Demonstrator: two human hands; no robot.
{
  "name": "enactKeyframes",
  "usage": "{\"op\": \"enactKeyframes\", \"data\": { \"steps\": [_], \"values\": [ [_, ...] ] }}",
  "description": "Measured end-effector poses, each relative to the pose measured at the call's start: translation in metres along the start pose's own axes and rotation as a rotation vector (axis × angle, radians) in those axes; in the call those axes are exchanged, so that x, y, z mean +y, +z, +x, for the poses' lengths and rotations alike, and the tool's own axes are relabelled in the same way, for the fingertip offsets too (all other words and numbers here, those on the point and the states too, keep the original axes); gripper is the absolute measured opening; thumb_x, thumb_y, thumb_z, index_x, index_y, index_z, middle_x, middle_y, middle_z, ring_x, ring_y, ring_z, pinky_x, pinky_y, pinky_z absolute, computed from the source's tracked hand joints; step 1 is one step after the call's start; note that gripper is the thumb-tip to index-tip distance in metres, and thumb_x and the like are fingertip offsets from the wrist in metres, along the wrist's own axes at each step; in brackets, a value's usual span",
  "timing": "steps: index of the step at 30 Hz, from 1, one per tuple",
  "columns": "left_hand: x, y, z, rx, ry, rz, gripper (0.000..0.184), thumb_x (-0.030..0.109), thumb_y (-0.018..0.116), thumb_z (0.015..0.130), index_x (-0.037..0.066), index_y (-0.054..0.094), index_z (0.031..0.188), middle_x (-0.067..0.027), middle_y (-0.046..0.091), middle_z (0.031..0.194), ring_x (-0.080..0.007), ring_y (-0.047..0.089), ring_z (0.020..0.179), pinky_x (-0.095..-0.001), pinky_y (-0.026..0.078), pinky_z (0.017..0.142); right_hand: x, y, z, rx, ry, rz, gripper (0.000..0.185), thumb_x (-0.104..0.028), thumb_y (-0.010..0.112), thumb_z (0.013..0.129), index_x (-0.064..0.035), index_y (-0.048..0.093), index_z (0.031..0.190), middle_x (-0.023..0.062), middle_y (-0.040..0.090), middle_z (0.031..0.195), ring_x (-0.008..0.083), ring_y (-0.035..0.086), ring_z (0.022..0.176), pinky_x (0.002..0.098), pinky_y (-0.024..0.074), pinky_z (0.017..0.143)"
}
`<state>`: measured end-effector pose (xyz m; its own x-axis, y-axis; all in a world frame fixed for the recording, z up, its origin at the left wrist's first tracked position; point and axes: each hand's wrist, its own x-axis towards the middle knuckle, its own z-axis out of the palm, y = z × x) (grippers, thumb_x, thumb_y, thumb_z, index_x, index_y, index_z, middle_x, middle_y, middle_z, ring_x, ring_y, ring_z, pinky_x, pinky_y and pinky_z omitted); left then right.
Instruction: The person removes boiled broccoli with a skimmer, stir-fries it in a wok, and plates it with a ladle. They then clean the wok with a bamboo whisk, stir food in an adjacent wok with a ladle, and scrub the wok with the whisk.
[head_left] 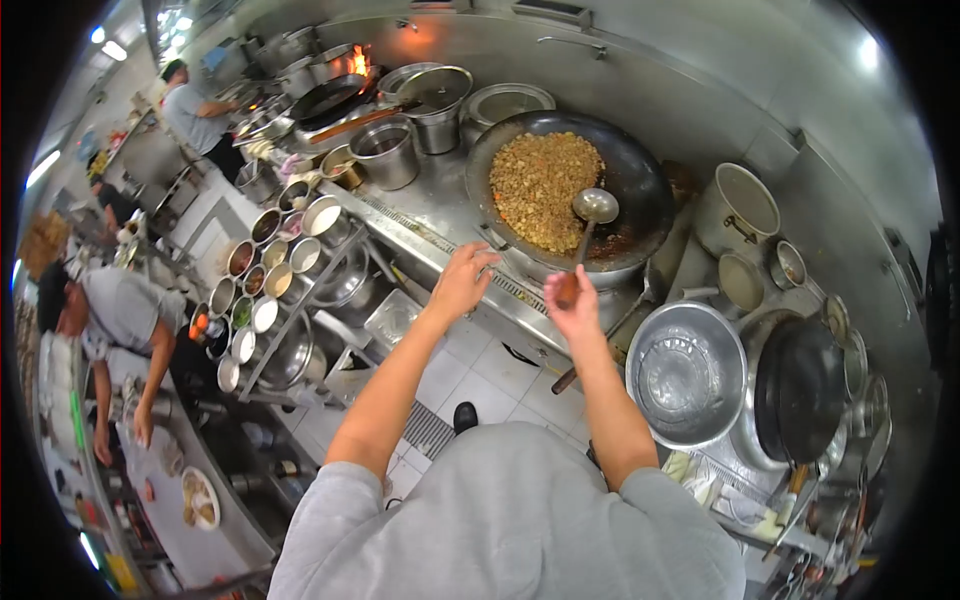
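Observation:
In front of me a large dark wok holds a heap of fried rice with orange bits in it, mostly in its left half. My right hand is closed around the wooden handle of a ladle. The ladle's metal bowl rests over the right edge of the rice. My left hand is near the wok's front left rim, fingers apart and holding nothing. A small gap seems to lie between it and the rim.
At right stand a big metal basin and a tall pot. Left are a steel pot, a rack of ingredient containers and a wok with flames. Co-workers stand at the left side.

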<state>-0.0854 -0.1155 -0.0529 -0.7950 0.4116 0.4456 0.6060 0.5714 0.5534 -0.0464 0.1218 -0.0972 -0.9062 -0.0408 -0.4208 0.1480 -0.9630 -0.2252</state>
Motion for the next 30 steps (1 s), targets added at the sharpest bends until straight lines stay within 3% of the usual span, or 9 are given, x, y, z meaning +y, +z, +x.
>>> {"op": "enactKeyframes", "data": {
  "steps": [2, 4, 6, 8, 9, 13, 26, 28, 30],
  "values": [
    [-0.015, -0.004, 0.021, -0.005, 0.116, 0.033, 0.029, 0.006, 0.063, 0.085, 0.006, 0.067, 0.114, -0.0164, 0.056, 0.129, -0.0351, 0.051, 0.122, -0.0431, 0.042, 0.103, -0.036, -0.028, 0.023, -0.177, 0.184, 0.033, 0.019, -0.021, 0.058, 0.096, -0.0027, 0.055, 0.095, 0.0039, 0.055, 0.070, 0.0127, 0.051, 0.053, 0.0266, 0.0421, 0.046],
    [-0.037, -0.004, 0.039, -0.023, 0.160, 0.029, 0.030, 0.007, 0.063, 0.085, 0.006, 0.066, 0.115, -0.0155, 0.057, 0.128, -0.0343, 0.051, 0.122, -0.0436, 0.041, 0.104, -0.049, -0.010, 0.001, 0.035, 0.018, -0.215, 0.011, -0.014, 0.056, 0.095, -0.0042, 0.051, 0.093, 0.0021, 0.050, 0.069, 0.0074, 0.042, 0.048, 0.0233, 0.0301, 0.039],
    [-0.056, 0.001, 0.054, -0.109, 0.214, 0.090, 0.032, 0.009, 0.064, 0.086, 0.007, 0.065, 0.118, -0.0145, 0.057, 0.128, -0.0340, 0.050, 0.123, -0.0426, 0.041, 0.104, -0.050, -0.002, -0.011, 0.127, -0.058, -0.433, 0.011, -0.012, 0.056, 0.094, -0.0051, 0.047, 0.093, 0.0021, 0.049, 0.069, 0.0087, 0.044, 0.049, 0.0244, 0.0318, 0.038],
    [-0.066, 0.006, 0.064, -0.105, 0.261, 0.059, 0.029, 0.013, 0.064, 0.087, 0.007, 0.065, 0.115, -0.0134, 0.060, 0.119, -0.0329, 0.053, 0.117, -0.0422, 0.042, 0.102, -0.041, 0.019, -0.039, 0.330, -0.210, -1.129, 0.013, -0.011, 0.055, 0.093, -0.0069, 0.043, 0.094, 0.0018, 0.048, 0.067, 0.0091, 0.044, 0.048, 0.0256, 0.0314, 0.036],
    [-0.070, 0.007, 0.068, -0.169, 0.251, 0.064, 0.025, 0.015, 0.064, 0.087, 0.006, 0.065, 0.111, -0.0129, 0.062, 0.113, -0.0323, 0.055, 0.112, -0.0426, 0.043, 0.100, -0.043, 0.015, -0.043, 0.350, -0.247, -1.225, 0.018, -0.011, 0.056, 0.092, -0.0056, 0.045, 0.106, 0.0016, 0.046, 0.067, 0.0095, 0.043, 0.046, 0.0264, 0.0310, 0.035],
    [-0.078, 0.012, 0.077, -0.204, 0.277, 0.068, 0.018, 0.021, 0.064, 0.088, 0.005, 0.065, 0.098, -0.0116, 0.063, 0.097, -0.0309, 0.057, 0.099, -0.0435, 0.045, 0.094, -0.030, 0.018, -0.060, 0.419, -0.354, -1.236, 0.045, -0.010, 0.055, 0.091, -0.0062, 0.039, 0.133, 0.0013, 0.046, 0.069, 0.0092, 0.042, 0.044, 0.0259, 0.0308, 0.034],
    [-0.081, 0.010, 0.085, -0.262, 0.327, 0.195, 0.020, 0.026, 0.068, 0.085, 0.007, 0.067, 0.090, -0.0109, 0.063, 0.092, -0.0299, 0.058, 0.098, -0.0417, 0.044, 0.095, -0.101, 0.006, -0.047, 0.305, -0.310, -1.134, 0.027, -0.008, 0.058, 0.089, -0.0090, 0.044, 0.112, 0.0000, 0.047, 0.069, 0.0073, 0.040, 0.043, 0.0257, 0.0292, 0.035],
    [-0.082, 0.009, 0.085, -0.256, 0.346, 0.220, 0.020, 0.026, 0.069, 0.085, 0.008, 0.068, 0.093, -0.0100, 0.063, 0.092, -0.0290, 0.058, 0.099, -0.0416, 0.043, 0.097, -0.113, 0.004, -0.044, 0.331, -0.272, -1.209, 0.067, -0.007, 0.057, 0.090, -0.0052, 0.024, 0.149, 0.0013, 0.047, 0.072, 0.0080, 0.041, 0.045, 0.0253, 0.0303, 0.036],
    [-0.083, 0.010, 0.083, -0.241, 0.341, 0.246, 0.021, 0.026, 0.069, 0.085, 0.008, 0.068, 0.095, -0.0099, 0.063, 0.093, -0.0287, 0.057, 0.100, -0.0420, 0.042, 0.098, -0.127, -0.004, -0.039, 0.306, -0.250, -1.225, 0.068, -0.007, 0.057, 0.090, -0.0052, 0.024, 0.149, 0.0014, 0.047, 0.072, 0.0080, 0.041, 0.045, 0.0254, 0.0302, 0.036]
  ]
}}
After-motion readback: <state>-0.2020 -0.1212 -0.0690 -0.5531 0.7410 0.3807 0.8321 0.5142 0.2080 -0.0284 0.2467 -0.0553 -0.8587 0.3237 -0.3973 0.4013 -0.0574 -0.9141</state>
